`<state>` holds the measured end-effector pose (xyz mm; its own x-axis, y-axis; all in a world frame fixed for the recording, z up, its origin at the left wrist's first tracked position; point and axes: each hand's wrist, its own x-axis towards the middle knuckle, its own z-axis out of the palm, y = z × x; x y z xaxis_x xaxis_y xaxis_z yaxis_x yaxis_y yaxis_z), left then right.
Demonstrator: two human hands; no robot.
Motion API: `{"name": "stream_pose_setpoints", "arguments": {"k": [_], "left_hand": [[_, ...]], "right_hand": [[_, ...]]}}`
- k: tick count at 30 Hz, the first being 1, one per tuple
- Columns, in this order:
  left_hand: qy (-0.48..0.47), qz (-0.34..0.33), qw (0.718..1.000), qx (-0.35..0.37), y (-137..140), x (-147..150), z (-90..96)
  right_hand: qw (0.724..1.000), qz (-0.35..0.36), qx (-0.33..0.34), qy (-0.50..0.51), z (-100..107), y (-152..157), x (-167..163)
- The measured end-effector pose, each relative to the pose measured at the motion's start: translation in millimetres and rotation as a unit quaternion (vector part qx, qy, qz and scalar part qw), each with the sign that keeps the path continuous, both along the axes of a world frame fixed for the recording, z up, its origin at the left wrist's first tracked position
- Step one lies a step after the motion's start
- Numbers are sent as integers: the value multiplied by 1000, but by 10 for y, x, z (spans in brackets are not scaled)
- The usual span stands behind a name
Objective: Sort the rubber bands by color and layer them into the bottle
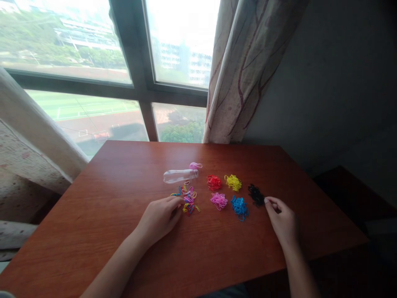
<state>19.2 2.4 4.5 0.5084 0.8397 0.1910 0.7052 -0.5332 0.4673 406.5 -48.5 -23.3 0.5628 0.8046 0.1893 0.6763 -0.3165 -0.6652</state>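
My left hand (163,213) rests at the left edge of a mixed pile of small rubber bands (190,198) in pink, yellow, blue and red. Its fingers are drawn together, and whatever lies between them is hidden. At the right edge of a heap of black rubber bands (256,195), my right hand (282,217) pinches thumb and forefinger together; what sits in the pinch is too small to make out. Between the hands lie separate heaps of red bands (214,182), yellow bands (233,182), pink bands (218,201) and blue bands (239,207).
Behind the mixed pile a clear bottle (180,176) lies on its side, with a pink cap (194,165) by its mouth. The brown wooden table (93,231) reaches to the window (141,93). A patterned curtain (238,74) hangs behind the table's far edge.
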Motion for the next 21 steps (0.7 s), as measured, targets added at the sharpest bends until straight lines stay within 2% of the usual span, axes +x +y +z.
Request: {"name": "stream_pose_setpoints", "arguments": {"k": [3, 5, 9, 11, 14, 17, 21], "left_hand": [[9, -1, 1000, 2, -1, -5, -8], [14, -3, 1000, 5, -2, -10, -23], [28, -14, 999, 4, -5, -10, -35], [35, -21, 999, 2, -8, -7, -24], [42, -24, 999, -1, -13, -4, 0], [54, -20, 998, -4, -16, -5, 13], [67, -14, 998, -10, -10, -8, 3]], "right_hand": [[1000, 4, 17, 11, 105, -33, -207], [999, 32, 26, 26, 161, -50, -417], [986, 148, 47, 52, 215, -79, -947], [972, 222, 51, 67, 214, -86, -1215], [952, 293, 53, 78, 184, -72, -1546], [942, 325, 47, 72, 133, -31, -1748], [941, 333, 35, 52, 65, 4, -1830]]}}
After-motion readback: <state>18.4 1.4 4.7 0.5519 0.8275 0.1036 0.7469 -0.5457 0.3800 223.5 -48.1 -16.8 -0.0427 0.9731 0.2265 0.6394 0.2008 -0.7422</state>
